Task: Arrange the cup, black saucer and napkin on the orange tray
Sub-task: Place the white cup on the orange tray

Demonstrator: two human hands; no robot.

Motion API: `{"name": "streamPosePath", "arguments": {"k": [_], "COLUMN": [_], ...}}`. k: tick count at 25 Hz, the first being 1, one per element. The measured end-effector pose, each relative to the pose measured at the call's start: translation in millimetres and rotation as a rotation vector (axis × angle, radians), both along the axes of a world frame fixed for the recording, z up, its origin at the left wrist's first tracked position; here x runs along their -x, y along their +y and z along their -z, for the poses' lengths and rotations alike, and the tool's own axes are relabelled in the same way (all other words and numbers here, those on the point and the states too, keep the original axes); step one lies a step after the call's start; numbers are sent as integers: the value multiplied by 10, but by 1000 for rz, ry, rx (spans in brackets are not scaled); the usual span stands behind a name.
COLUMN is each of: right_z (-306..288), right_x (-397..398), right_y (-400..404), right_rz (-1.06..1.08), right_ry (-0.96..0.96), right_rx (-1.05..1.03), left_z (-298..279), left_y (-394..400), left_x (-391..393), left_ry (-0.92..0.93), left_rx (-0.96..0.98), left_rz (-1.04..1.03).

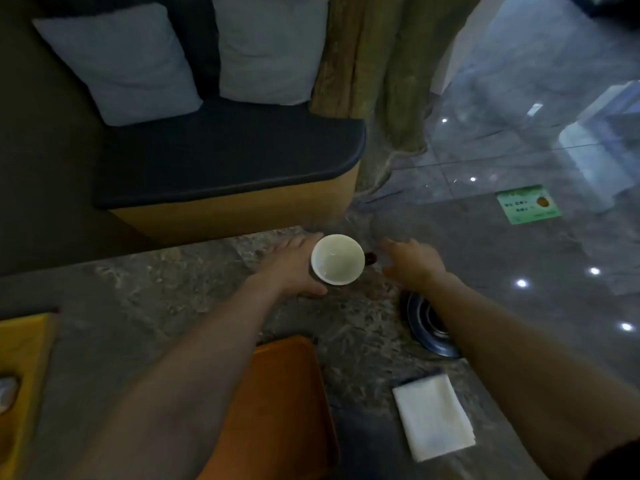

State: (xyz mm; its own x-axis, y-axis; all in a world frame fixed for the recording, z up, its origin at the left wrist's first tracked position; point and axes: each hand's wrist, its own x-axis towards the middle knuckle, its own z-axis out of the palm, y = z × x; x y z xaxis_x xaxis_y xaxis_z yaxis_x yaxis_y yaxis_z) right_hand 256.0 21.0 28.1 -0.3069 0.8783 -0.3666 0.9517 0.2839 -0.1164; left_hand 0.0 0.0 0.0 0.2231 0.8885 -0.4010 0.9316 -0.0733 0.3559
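Nothing sits on the orange tray (277, 393) yet: left hand (294, 268) fingers hold the cup (337, 259) beyond it; right hand (412, 259) fingers spread wide; saucer (420, 327), napkin (433, 415) wait right of it.

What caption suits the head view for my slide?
Left hand grips the cup; right hand open beside it; saucer, napkin off the orange tray.

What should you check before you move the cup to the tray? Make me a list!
1. Left hand wrapped around cup: ok.
2. Cup empty, nothing to spill: ok.
3. Right hand free, open beside the cup's handle: ok.
4. Orange tray bare where visible: ok; the left arm hides part.
5. Black saucer on tray first: not ok, it sits on the table.
6. Napkin on tray: not ok, also on the table.
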Motion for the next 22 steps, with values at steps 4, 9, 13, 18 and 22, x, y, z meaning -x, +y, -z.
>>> {"name": "streamPosePath", "arguments": {"k": [4, 9, 13, 18, 22], "right_z": [99, 215, 261, 197, 71], "right_x": [23, 6, 1, 7, -35], "right_y": [189, 165, 75, -69, -321], "right_rz": [-15, 103, 200, 184, 161], "right_ry": [36, 239, 373, 330, 420], "right_rx": [40, 94, 90, 48, 12], "left_z": [129, 235, 212, 78, -49], "left_y": [78, 52, 1, -153, -454], "left_x": [-197, -203, -261, -334, -363], "left_ry": [-27, -72, -121, -132, -136], "left_rx": [18, 39, 23, 54, 67], "left_rz": [-22, -68, -92, -153, -192]}}
